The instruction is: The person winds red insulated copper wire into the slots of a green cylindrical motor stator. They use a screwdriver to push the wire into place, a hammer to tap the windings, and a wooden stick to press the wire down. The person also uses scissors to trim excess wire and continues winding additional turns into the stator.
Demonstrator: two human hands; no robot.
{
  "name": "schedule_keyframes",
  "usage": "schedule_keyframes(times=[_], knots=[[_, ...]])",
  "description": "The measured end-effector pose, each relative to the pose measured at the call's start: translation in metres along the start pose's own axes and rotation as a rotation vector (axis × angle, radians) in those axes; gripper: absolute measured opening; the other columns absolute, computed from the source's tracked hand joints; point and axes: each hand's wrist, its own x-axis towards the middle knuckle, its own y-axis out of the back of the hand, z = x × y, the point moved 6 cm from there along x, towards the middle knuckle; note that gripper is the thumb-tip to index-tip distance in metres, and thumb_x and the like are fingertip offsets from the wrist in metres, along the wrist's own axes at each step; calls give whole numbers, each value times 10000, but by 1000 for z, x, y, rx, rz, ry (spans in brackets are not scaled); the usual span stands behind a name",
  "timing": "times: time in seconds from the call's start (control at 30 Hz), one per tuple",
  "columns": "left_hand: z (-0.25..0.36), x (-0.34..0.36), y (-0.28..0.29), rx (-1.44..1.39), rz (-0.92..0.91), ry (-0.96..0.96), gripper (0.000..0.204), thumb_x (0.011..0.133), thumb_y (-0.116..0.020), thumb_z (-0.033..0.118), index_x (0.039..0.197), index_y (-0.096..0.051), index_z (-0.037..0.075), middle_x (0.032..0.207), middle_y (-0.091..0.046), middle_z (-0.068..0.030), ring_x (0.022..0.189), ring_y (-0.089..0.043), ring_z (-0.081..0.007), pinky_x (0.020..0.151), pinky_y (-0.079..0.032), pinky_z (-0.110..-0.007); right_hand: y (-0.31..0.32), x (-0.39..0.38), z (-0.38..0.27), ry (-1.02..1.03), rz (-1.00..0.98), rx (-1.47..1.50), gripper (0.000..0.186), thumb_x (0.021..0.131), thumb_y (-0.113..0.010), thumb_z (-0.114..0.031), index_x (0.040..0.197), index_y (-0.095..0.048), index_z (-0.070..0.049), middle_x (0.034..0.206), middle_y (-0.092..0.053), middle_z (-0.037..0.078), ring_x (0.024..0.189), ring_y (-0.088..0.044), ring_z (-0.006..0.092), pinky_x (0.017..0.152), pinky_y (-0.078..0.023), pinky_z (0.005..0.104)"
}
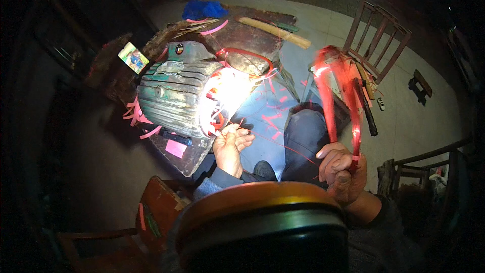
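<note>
A ribbed electric motor housing (174, 96) with worn green paint lies on its side on a work table, its open end to the right and glaring under bright light. Red windings and white slot pieces show in that end. Close to its lower edge, my left hand (231, 146) pinches a thin red wire (283, 144) between thumb and fingers. The wire runs across to my right hand (344, 171). That hand is closed around the lower end of a long loop of red winding wire (327, 103), which stands up from the fist.
A wooden stick (275, 32), a blue cloth (204, 9) and a red wire coil (271, 63) lie on the table (194, 157). Pink strips (272, 121) litter the floor. Wooden chairs stand at upper right (376, 40) and lower left (156, 207). A dark rounded object (262, 222) blocks the lower middle.
</note>
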Motion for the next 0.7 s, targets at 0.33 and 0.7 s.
schedule_keyframes(times=[0.33,0.7], knots=[[61,-82,16,681,38,-417,563,1034,-675,107,1522,-444,-51,1438,-615,-228,1383,-597,-321,1170,-470,-442,23,-4,56,-234,162,69,317,1182,-452,-321,1105,-540,-27,652,-502,-7,563,-473,99,788,-552,391],[208,-97,-128,994,-461,-1175,537,920,-853,172,1355,-600,-15,1341,-685,-230,1209,-670,-356,1053,-542,-442,25,30,40,-217,70,182,384,1173,-511,-360,1029,-577,-11,732,-571,19,622,-537,118,672,-531,338]])
